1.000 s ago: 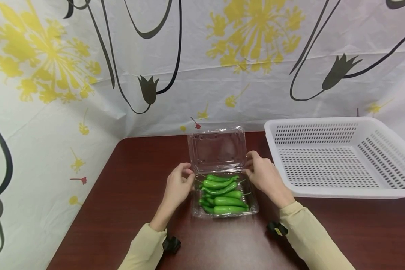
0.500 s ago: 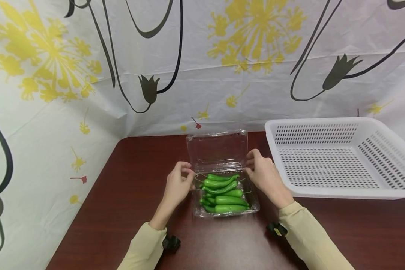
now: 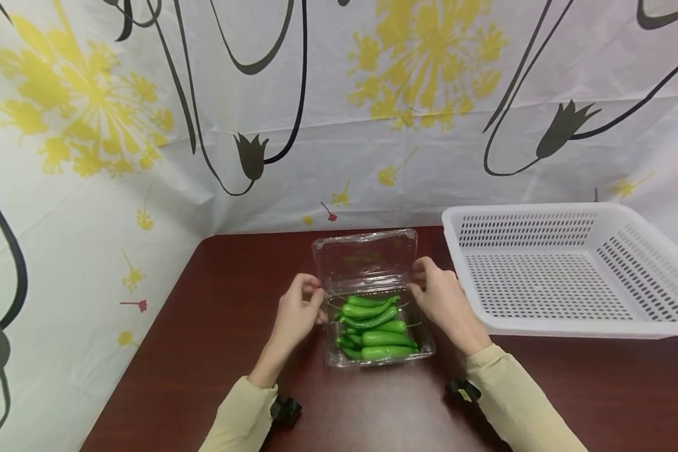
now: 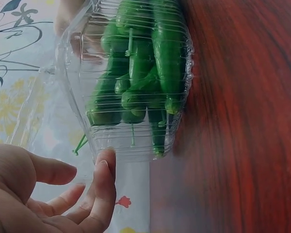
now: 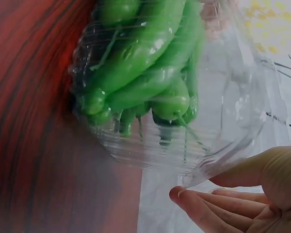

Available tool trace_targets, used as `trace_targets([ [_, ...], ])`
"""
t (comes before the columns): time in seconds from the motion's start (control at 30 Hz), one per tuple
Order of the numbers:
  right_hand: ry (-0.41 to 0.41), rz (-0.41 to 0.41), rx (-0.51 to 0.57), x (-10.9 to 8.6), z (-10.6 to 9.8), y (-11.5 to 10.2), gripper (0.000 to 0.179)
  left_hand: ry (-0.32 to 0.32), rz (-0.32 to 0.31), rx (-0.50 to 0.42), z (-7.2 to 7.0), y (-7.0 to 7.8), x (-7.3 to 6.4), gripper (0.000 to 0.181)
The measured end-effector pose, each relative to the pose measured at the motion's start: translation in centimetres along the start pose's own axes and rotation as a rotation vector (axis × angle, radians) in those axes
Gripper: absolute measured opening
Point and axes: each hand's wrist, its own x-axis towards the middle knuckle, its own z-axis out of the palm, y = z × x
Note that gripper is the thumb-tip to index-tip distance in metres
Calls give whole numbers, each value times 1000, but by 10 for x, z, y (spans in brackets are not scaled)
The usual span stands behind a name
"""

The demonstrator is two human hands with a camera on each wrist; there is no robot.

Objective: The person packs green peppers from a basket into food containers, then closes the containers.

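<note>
Green chili peppers (image 3: 388, 339) lie in a clear plastic clamshell container (image 3: 424, 356), whose hinged lid (image 3: 367, 254) stands raised at the back. At the container's back left corner is my left hand (image 3: 297, 309). A fingertip (image 4: 106, 158) touches the rim there, while the thumb (image 4: 56, 170) stays apart from it. My right hand (image 3: 443, 298) is at the back right corner, pinching the rim lightly between thumb (image 5: 237, 172) and index finger (image 5: 189, 199) in the right wrist view. Pepper stems show through the container's ribbed side walls.
A white perforated plastic basket (image 3: 542, 329) stands on the right, close beyond the right hand. Dark red wood makes up the table (image 3: 215, 345). White cloth with printed flowers (image 3: 316, 182) hangs behind and along the left side.
The container's lid has changed its tilt, and its upper edge sits lower in the head view. Both hands keep their places at the back corners, and the peppers lie as before.
</note>
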Motion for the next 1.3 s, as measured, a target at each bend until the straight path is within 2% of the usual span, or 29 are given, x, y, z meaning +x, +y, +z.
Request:
trace_targets([
  [0.17,10,-4,-19,-2,0,-2,30,-15,-15,-8,-2,0,0,14],
  [0.47,51,-47,-12,-8,1,-1,28,-30,-77,-42,-4,0,-1,28],
  [0.73,77,-90,6,-14,4,2,25,-40,-80,-58,-3,2,-1,34],
  [0.93,69,-78,7,-19,2,4,17,-36,-81,-77,-5,0,-1,41],
  [1.03,62,-64,12,-21,0,5,21,-42,-77,-93,-6,0,-3,46],
  [1.1,59,-57,20,-23,-1,5,25,-47,-79,-95,-7,6,-5,45],
  [1.3,42,-26,59,-26,-3,6,37,-62,-66,-105,-8,6,-8,44],
])
